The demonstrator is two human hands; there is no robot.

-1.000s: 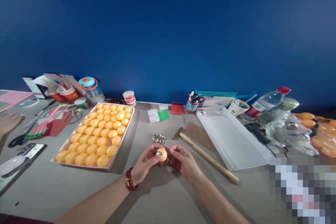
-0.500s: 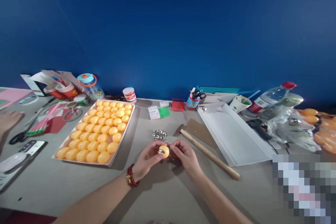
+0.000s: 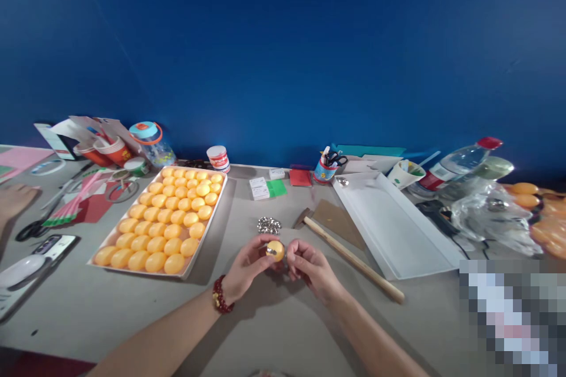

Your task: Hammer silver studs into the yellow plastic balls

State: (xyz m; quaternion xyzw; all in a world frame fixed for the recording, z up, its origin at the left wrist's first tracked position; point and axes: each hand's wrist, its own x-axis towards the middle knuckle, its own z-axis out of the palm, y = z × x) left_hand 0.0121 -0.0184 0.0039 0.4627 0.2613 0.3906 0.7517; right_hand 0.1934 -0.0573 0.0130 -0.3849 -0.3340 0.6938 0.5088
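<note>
My left hand (image 3: 248, 265), with a dark red bead bracelet on the wrist, is closed around an orange ping-pong ball (image 3: 276, 249). A small shiny silver piece (image 3: 270, 252) sits on the ball's near side, by my thumb. Just to the right of the ball is my right hand (image 3: 310, 266), its thumb and fingers pinched together; what they hold, if anything, is too small to make out. Beyond my hands lies a little heap of shiny silver pieces (image 3: 268, 225). On the left stands a shallow box (image 3: 191, 265) filled with rows of orange balls.
A wooden-handled hammer (image 3: 354, 259) lies right of my hands, beside a brown card (image 3: 338, 222) and a white tray (image 3: 398, 230). Small white boxes (image 3: 259, 188) and a pen cup (image 3: 325, 172) stand behind. Another person's hand (image 3: 17, 200) rests at far left.
My right hand has drawn slightly away from the ball, and its fingers have curled in more. The ball has shifted a little up and turned slightly in my left hand.
</note>
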